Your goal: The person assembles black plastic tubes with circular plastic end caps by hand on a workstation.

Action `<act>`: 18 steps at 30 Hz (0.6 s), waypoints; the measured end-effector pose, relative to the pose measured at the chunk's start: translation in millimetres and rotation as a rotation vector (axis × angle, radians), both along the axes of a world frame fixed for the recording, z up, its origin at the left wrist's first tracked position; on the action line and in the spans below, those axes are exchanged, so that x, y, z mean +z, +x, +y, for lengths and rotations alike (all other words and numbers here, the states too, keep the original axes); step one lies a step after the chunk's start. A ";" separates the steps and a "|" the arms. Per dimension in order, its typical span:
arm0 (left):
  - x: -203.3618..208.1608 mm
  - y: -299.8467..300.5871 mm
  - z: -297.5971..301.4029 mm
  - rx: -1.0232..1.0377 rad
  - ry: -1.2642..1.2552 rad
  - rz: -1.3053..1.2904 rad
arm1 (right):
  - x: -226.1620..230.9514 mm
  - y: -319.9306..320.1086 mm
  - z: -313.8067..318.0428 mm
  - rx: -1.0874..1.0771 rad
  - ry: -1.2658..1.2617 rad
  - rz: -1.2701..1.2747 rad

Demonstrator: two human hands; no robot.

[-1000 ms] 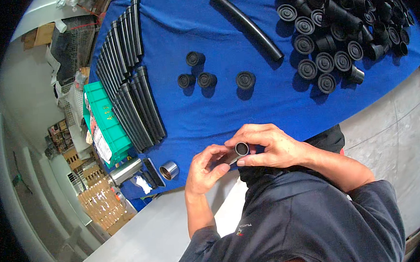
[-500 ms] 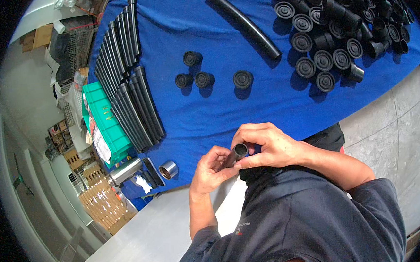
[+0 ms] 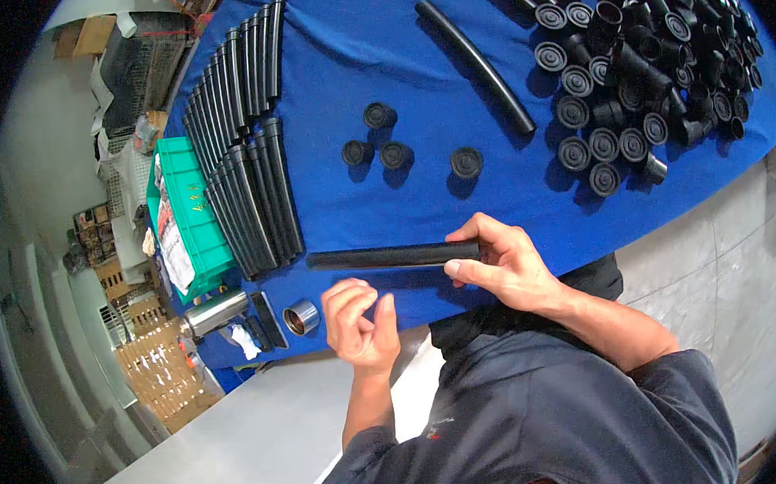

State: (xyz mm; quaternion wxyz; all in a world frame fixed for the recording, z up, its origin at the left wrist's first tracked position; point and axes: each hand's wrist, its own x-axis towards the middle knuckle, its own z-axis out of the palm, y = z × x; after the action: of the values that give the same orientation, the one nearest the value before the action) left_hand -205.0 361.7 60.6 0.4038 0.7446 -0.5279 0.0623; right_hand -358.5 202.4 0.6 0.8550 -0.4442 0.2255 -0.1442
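Note:
My right hand [image 3: 505, 265] pinches the right end of a straight black tube [image 3: 380, 258] between thumb and fingers. The tube lies level across the view, above the near edge of the blue cloth. Below its left part, my left hand [image 3: 358, 325] is apart from it, with fingers loosely curled, thumb away from them and nothing seen in it. Beyond the tube stand several round black rubber caps [image 3: 466, 162] with ringed tops. Another black tube [image 3: 477, 68] lies slantwise farther off on the cloth.
Two rows of black tubes [image 3: 254, 197] lie at the left beside a green bin [image 3: 195, 210]. A metal ring [image 3: 301, 317] and a metal cylinder [image 3: 216, 314] sit near the front left edge. A large heap of black caps [image 3: 629, 90] covers the right of the blue cloth [image 3: 339, 56].
The tube, earlier end-on between both hands, has swung out lengthwise to the left. My left hand has let go and moved down-left; my right hand keeps its hold. The view has shifted slightly.

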 end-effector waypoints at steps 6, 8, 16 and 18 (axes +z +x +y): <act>-12.5 -8.2 -33.2 -0.109 -0.118 1.388 | 12.7 13.3 -0.8 0.067 0.209 -0.138; -21.6 -0.5 -39.6 -0.169 -0.272 1.451 | 18.4 15.8 -5.3 0.185 -0.045 0.033; -78.5 22.1 -44.3 -0.409 -0.523 1.742 | 45.0 24.4 -65.8 -0.014 -1.774 0.413; -83.5 19.1 -51.0 -0.415 -0.572 1.867 | 35.1 26.7 -74.7 0.055 -1.923 0.444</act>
State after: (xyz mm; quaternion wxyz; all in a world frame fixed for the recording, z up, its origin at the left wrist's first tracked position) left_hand -185.9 310.7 -22.9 0.8239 0.2630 -0.0837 -0.4949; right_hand -331.9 127.7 35.8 0.0711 -0.9721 0.1569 -0.1594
